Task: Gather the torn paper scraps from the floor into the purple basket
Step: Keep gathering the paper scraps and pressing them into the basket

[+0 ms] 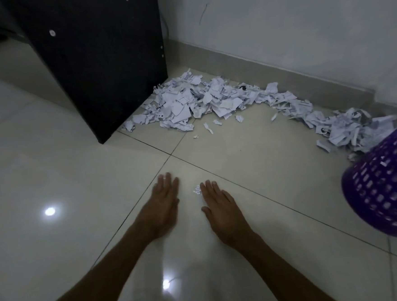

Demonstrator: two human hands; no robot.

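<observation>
Most of the job is left: the scraps (pixel 212 100) lie heaped on the floor (pixel 77 182) along the wall, reaching the basket (pixel 387 184) at right. Left hand (pixel 164 199) and right hand (pixel 220 207) are flat, fingers straight, holding nothing; one scrap (pixel 196 190) lies between them.

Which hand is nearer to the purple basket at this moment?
Right. The right hand lies flat on the floor, well left of the purple basket; the left hand lies farther left still.

Head camera looks down at nearby floor (pixel 240 161)
</observation>
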